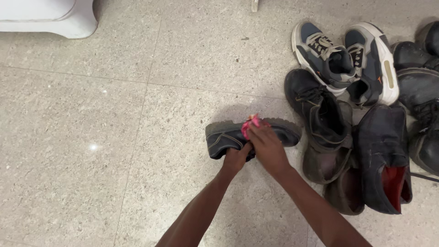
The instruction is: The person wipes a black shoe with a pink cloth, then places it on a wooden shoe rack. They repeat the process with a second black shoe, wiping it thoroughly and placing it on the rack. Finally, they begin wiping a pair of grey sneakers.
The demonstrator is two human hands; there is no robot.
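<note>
On speckled floor (pixel 91 137), hands (pixel 256 151) press pink cloth (pixel 250 123) onto black shoe (pixel 224 137).

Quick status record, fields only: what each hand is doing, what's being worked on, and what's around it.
left hand: grips the near side of the black shoe, steadying it
right hand: presses a pink cloth against the shoe's upper
black shoe: lies on its side on the floor, sole facing away from the person
shoe pile: to the right; dark boots and a pair of grey-and-navy sneakers
floor: pale speckled tiles
white object: top left corner, only partly in view
</note>
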